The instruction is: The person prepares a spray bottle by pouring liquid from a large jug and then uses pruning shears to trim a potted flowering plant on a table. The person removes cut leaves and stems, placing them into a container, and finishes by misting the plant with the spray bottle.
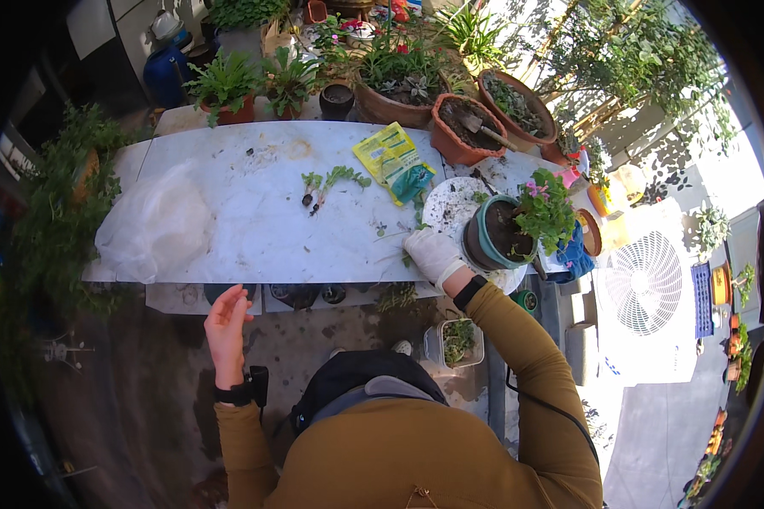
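My right hand [431, 256], in a white glove, is on the front part of the white tabletop [267, 235], left of a teal pot [471, 245] of soil with a pink-flowered plant [547, 210]. Green leaves show at the glove's edge; whether the fingers hold them is unclear. My left hand [226, 324] is bare and empty, raised just before the table's front edge, fingers loosely bent. Two small uprooted seedlings [321, 188] with dark soil at their roots lie mid-table. Beyond my right hand is a yellow-green plastic packet [391, 162] bearing writing.
A crumpled clear plastic bag [156, 223] lies at the table's left end. The teal pot stands on a soil-strewn white round board [449, 200]. Behind, a terracotta pot [461, 153] holds a trowel [477, 124]. A clear plastic tub [430, 343] of plants sits on the floor.
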`<state>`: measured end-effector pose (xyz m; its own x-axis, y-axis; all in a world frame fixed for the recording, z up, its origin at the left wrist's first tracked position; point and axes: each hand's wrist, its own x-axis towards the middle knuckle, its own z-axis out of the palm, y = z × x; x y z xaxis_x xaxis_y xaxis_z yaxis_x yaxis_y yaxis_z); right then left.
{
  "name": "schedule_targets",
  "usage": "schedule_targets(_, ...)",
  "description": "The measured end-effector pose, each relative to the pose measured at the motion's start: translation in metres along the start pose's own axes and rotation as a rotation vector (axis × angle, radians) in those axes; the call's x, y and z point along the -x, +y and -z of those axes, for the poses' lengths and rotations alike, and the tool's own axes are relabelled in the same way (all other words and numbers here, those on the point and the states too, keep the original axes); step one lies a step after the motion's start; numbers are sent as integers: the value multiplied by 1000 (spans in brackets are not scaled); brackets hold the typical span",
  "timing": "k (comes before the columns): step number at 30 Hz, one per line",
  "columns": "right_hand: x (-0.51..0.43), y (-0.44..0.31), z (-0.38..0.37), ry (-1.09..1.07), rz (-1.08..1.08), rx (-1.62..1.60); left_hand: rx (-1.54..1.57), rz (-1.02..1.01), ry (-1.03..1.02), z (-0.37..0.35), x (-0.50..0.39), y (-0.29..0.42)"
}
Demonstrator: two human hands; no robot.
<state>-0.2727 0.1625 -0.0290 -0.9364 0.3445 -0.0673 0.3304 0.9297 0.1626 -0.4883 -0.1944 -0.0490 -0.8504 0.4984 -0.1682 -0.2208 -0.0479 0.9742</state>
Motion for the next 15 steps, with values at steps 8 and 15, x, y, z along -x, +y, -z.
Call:
schedule_targets(8, -51, 38, 21, 133, -507, -409, -9, 8, 9, 7, 11, -10)
schedule_targets(15, -83, 38, 7, 27, -570, -319, 13, -6, 50, 13, 26, -12)
